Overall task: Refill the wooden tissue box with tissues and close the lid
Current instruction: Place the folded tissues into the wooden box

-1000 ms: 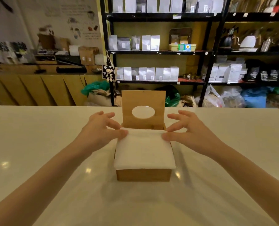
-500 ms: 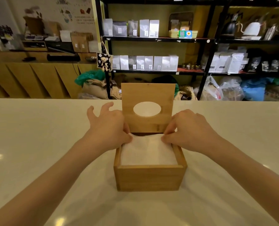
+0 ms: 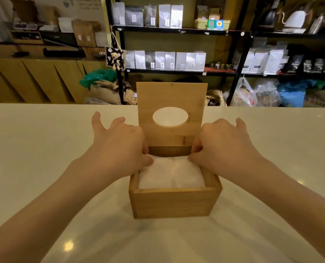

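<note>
Tissues [image 3: 170, 172] sunk deeper into box [image 3: 174, 203] — left hand [image 3: 118, 145], right hand [image 3: 224, 143] pinching their back corners — lid [image 3: 171, 112] upright

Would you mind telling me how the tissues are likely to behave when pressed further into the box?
The tissues are probably soft and compressible: they dimple where both hands press. They likely spring back a little, so the upright lid may meet slight resistance. The box looks rigid.
</note>
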